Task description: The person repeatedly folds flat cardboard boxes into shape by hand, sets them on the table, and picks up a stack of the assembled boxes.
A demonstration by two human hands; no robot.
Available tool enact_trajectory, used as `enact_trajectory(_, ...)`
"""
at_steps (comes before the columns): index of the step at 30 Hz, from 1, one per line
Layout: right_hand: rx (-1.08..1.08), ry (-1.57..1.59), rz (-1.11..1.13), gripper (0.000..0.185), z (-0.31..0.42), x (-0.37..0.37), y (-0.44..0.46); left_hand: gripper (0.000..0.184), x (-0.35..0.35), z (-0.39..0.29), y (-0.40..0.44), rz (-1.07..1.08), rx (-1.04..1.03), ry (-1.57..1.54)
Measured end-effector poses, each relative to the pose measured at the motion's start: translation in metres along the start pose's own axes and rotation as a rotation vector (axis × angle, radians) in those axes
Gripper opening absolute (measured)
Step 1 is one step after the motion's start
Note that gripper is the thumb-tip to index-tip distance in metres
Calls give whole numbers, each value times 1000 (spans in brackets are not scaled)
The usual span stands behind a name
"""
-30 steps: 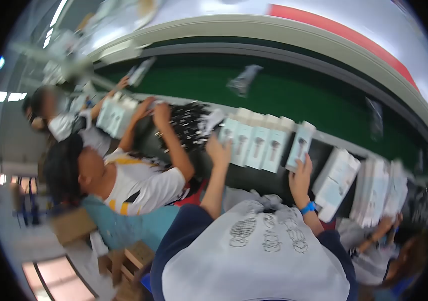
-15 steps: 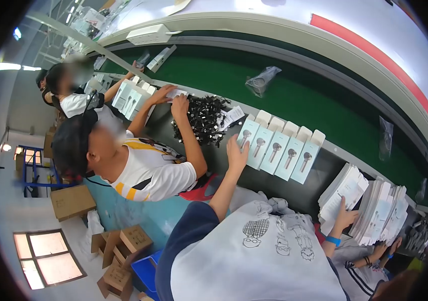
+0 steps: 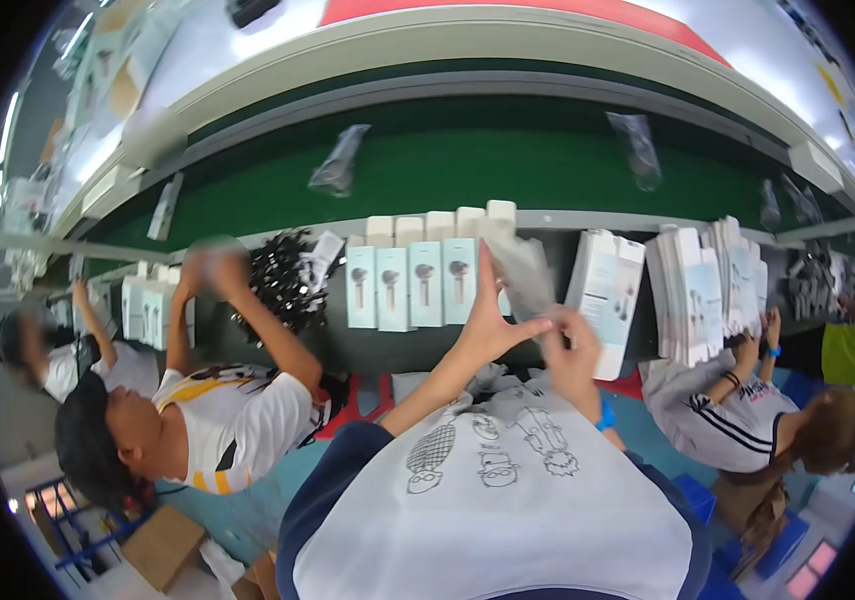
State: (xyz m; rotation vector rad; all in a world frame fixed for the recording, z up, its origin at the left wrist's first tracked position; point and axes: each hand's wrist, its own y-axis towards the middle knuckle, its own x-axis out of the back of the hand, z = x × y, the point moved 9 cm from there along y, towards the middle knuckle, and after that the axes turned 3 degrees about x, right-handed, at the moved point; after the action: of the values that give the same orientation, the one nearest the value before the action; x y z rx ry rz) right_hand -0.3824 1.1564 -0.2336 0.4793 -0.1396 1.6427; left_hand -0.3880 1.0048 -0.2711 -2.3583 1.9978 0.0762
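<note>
A pale flat carton (image 3: 525, 275), smeared by motion, is tilted between my hands. My left hand (image 3: 492, 325) has its fingers straight along the carton's left side, its thumb reaching across the lower end. My right hand (image 3: 574, 352), blue band at the wrist, pinches the lower end; its fingertips are blurred. Just left stands a row of several light-blue boxes (image 3: 425, 285) with raised white flaps, each printed with a small handheld device. The row's right end is partly hidden behind my left hand and the carton. To the right leans a stack of flat cartons (image 3: 607, 290).
Left of the boxes lies a pile of small black parts (image 3: 285, 285), beside a co-worker's arms. More carton stacks (image 3: 687, 290) stand right, near another person's hands. Beyond the table edge, a green conveyor belt (image 3: 487, 150) carries bagged items (image 3: 637, 150).
My right hand has left the carton stack and come to the middle with a carton. My left hand has moved right, from the row's left end to meet it. The view has turned.
</note>
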Motion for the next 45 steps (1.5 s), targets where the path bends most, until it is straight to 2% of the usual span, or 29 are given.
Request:
enact_trajectory(1, 99, -17, 2, 15, 23, -9, 2, 125, -3, 0, 6, 55, 43, 62)
enact_trajectory(3, 115, 2, 57, 20, 27, -10, 10, 124, 11, -14, 15, -3, 57, 169)
enact_trajectory(5, 172, 194, 266, 28, 43, -15, 28, 127, 25, -22, 19, -51, 2, 250)
enact_trajectory(6, 168, 193, 258, 28, 45, -12, 35, 128, 27, -46, 21, -85, -64, 484)
enact_trajectory(8, -178, 687, 16, 37, 16, 5, 47, 127, 19, -76, 20, -107, -123, 855)
enact_trajectory(9, -181, 686, 13, 37, 17, 5, 54, 127, 16, -75, 17, -103, -122, 854)
enact_trajectory(11, 166, 36, 52, 46, 54, 3, 68, 126, 10, -74, 10, -106, -107, 986)
enact_trajectory(12, 308, -147, 0, 45, 79, 0, 69, 126, 9, -75, 9, -109, -110, 989)
enact_trajectory(13, 314, -142, -1, 45, 79, -3, 69, 126, 12, -75, 10, -144, -90, 991)
enact_trajectory(15, 524, -367, -69, 41, 92, -11, 56, 126, 18, -77, 10, -187, -68, 995)
enact_trajectory(17, 518, -357, -25, 38, 89, -14, 56, 125, 19, -75, 8, -175, -69, 1082)
enact_trajectory(19, 367, -112, 191, 34, 75, -23, 63, 123, 25, -70, 8, -181, -31, 985)
enact_trajectory(20, 371, -103, 197, 34, 71, -21, 68, 121, 27, -67, 9, -169, -4, 883)
enact_trajectory(22, 547, 96, 293, 51, 80, -19, 70, 120, 29, -76, 10, -186, -3, 781)
enact_trajectory(23, 548, 95, 292, 51, 84, -22, 67, 119, 30, -79, 10, -197, -3, 674)
enact_trajectory(24, 411, 151, 165, 68, 85, -16, 69, 119, 32, -75, 11, -197, -4, 672)
enact_trajectory(25, 276, 206, 39, 88, 81, -7, 68, 119, 42, -61, 12, -217, 81, 410)
enact_trajectory(26, 214, 172, 216, 112, 70, -24, 59, 120, 49, -48, 12, -232, 163, 149)
enact_trajectory(27, 140, 254, 289, 113, 64, -37, 50, 120, 52, -49, 13, -232, 162, 149)
enact_trajectory(29, 28, 383, 309, 102, 51, -50, 30, 122, 52, -59, 15, -185, 74, 235)
enact_trajectory(30, 27, 382, 307, 102, 46, -51, 30, 123, 47, -81, 16, -180, 1, 463)
enact_trajectory(31, 24, 443, 228, 93, 39, -42, 33, 123, 44, -90, 17, -177, 2, 462)
enact_trajectory(33, 78, 419, 72, 71, 37, -18, 46, 127, 33, -108, 15, -200, -76, 990)
enact_trajectory(36, 1, 234, 14, 61, 46, -1, 76, 130, 17, -97, 12, -163, -98, 1033)
enact_trajectory(38, 352, -207, -6, 48, 62, -11, 79, 131, 11, -91, 12, -150, -108, 1055)
enact_trajectory(39, 352, -212, -15, 48, 59, -14, 76, 131, 13, -87, 13, -179, -94, 1087)
enact_trajectory(41, 511, -333, -11, 38, 70, -25, 65, 131, 16, -83, 15, -208, -82, 1117)
enact_trajectory(43, 447, -298, 39, 39, 66, -28, 67, 133, 17, -82, 14, -214, -89, 1173)
enact_trajectory(45, 225, -27, 173, 34, 44, -31, 76, 132, 24, -74, 14, -198, -39, 1111)
